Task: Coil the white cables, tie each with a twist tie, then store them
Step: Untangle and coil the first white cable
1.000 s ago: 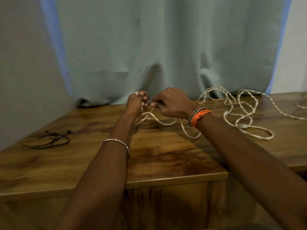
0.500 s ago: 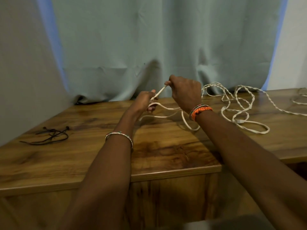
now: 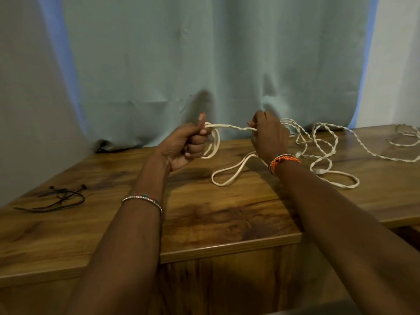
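Head view: white cable [image 3: 229, 127] in left hand [image 3: 184, 146] grip and right hand [image 3: 269, 138] pinch, far end off-frame right.

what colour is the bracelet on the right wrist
Mostly orange bracelet, braided, with a thinner green-and-white band beside it; head view.

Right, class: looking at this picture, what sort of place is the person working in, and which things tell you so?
Probably a room in a home, though that is a guess. A pale curtain hangs behind a polished wooden table, and the work is hand-done: white cable, black ties.
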